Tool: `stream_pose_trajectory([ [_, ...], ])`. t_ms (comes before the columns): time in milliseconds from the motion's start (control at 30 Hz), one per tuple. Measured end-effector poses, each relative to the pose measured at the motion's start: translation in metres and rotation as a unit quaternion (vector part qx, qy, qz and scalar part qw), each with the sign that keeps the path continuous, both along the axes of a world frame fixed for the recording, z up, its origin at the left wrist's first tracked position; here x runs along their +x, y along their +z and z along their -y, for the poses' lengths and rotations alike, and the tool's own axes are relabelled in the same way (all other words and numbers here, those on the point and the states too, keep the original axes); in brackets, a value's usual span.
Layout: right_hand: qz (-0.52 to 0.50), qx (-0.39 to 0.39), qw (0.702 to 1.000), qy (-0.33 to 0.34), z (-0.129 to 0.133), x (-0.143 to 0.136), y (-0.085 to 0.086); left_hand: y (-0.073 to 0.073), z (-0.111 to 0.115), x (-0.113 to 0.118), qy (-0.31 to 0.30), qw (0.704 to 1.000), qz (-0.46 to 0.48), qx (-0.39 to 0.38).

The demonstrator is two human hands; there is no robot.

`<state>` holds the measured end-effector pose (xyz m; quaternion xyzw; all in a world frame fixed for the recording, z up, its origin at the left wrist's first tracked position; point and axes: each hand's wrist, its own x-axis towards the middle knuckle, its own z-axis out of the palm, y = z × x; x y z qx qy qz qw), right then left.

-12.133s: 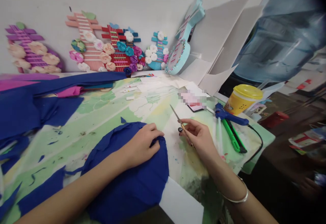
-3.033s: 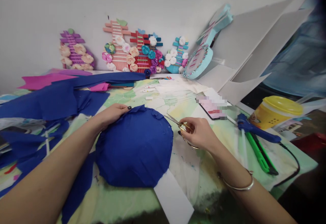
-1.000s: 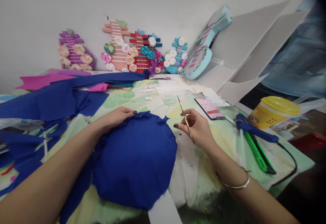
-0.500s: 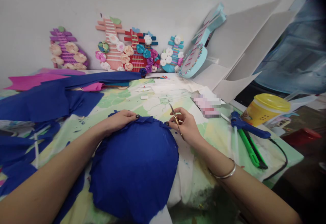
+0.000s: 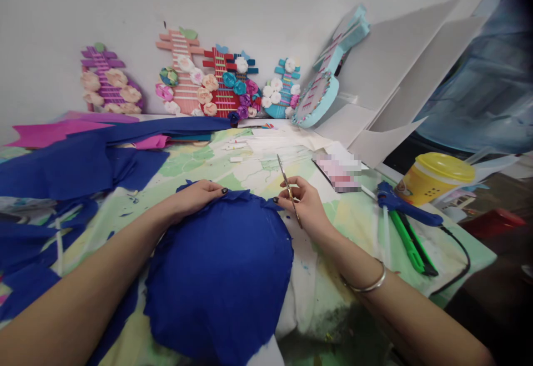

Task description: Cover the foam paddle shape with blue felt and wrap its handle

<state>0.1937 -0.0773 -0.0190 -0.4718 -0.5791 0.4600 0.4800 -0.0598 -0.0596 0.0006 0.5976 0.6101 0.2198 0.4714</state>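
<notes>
A rounded piece covered in blue crepe paper (image 5: pixel 225 266) takes up the front of the table, its edge ruffled and uneven. At its top edge my left hand (image 5: pixel 204 192) is closed, the thumb pressing the folded paper. My right hand (image 5: pixel 306 205) is closed around a pair of scissors (image 5: pixel 285 177), whose blades point up and away from me. The thumb and forefinger of that hand also touch or pinch the paper at the upper right edge; whether they grip it is hard to tell. White material shows under the piece at the bottom.
Blue paper sheets (image 5: pixel 54 166) and pink paper (image 5: pixel 54 133) lie on the left. To the right are a blue glue gun (image 5: pixel 408 207), a green box cutter (image 5: pixel 408 244), a yellow-lidded tub (image 5: pixel 441 169) and a phone (image 5: pixel 337 171). Flower-decorated instrument shapes (image 5: pixel 225 85) lean along the wall.
My right hand and the scissors have shifted slightly to the right, the blade tips too. The left hand holds its place on the paper edge.
</notes>
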Motion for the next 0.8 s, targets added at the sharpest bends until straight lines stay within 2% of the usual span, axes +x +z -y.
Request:
stream_pose_trajectory([
  [167, 0.115, 0.069, 0.991, 0.005, 0.000, 0.013, 0.005, 0.005, -0.004, -0.012, 0.033, 0.999, 0.024, -0.022],
  [267, 0.197, 0.086, 0.976, 0.015, 0.002, 0.022, 0.010, 0.007, -0.006, -0.020, 0.062, 0.996, 0.038, -0.043],
  [433, 0.313, 0.090, 0.945, 0.019, 0.007, 0.026, 0.015, 0.011, -0.007, -0.028, 0.112, 0.992, 0.045, -0.036],
  [600, 0.336, 0.082, 0.936, 0.060, 0.010, 0.024, 0.015, 0.011, -0.007, -0.030, 0.111, 0.992, 0.056, -0.032],
  [800, 0.301, 0.064, 0.949, 0.073, 0.010, 0.023, 0.014, 0.012, -0.006, -0.027, 0.089, 0.994, 0.052, -0.019],
])
